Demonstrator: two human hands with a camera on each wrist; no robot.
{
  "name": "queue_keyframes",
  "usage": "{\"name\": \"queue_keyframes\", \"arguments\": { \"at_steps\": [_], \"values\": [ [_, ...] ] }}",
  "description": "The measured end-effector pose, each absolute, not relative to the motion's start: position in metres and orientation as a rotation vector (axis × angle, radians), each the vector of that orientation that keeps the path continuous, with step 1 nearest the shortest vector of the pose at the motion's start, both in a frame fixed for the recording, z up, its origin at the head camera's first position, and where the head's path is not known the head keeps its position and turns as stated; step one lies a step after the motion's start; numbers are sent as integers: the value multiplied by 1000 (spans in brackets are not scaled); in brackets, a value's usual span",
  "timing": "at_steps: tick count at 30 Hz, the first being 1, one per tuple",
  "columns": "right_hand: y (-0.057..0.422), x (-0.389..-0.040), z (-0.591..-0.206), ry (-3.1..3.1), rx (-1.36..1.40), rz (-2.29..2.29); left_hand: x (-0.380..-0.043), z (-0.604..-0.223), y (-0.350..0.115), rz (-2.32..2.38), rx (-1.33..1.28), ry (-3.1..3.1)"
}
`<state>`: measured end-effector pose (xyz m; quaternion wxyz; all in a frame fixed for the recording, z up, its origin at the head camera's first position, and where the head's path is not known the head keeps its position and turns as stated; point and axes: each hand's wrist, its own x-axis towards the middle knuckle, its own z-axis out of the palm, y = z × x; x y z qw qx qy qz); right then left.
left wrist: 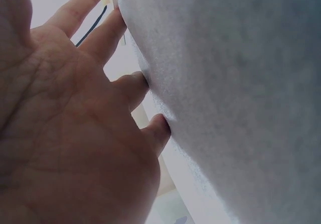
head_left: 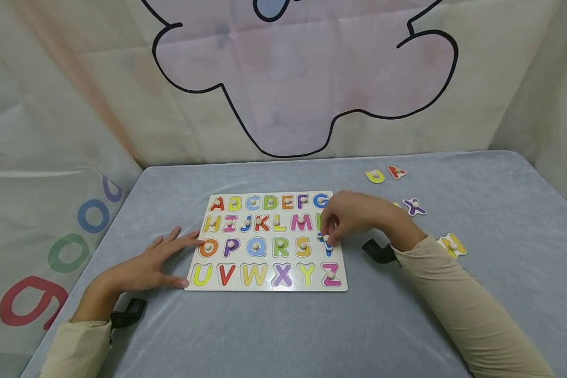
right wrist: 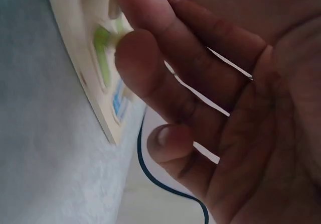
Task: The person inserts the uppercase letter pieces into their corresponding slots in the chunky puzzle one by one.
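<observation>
The alphabet puzzle board (head_left: 264, 286) lies flat on the grey table (head_left: 283, 336) straight in front of me — a stiff, thin, pale panel that I judge light enough to skid on the cloth. My left hand (head_left: 156, 262) lies spread with straight fingers against the board's left edge, fingertips touching it near the orange O, holding nothing.

At the board's right edge, in the row after S, my right hand (head_left: 352, 215) curls down and pinches the small pale knob (head_left: 326, 239) of the blue letter T (head_left: 328, 248). The piece should be rigid, feather-light and smooth-faced; the knob is the only sensible place to take hold, between thumb and fingertips. Whether the T sits fully down in its recess, I cannot tell — my fingers cover most of it.

To the right of the board, loose letters lie on the table: a yellow U (head_left: 375, 176), a red A (head_left: 397, 171), a purple X (head_left: 413, 207) and a yellow N (head_left: 452, 245).
</observation>
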<state>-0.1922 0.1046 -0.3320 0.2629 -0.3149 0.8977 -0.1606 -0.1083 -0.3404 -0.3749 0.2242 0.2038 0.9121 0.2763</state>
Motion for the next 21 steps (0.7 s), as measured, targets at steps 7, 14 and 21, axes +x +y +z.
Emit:
{"name": "queue_keyframes", "arguments": {
  "at_steps": [7,14,21],
  "values": [
    [99,-187,-335,2411,-879,-410,-108,-374,-340,760,584,2528],
    [100,-186,-334,2401,-888,-411,-108,-375,-340,766,586,2529],
    [100,-186,-334,2381,-889,-382,-107,-375,-340,765,578,2533]
  ]
}}
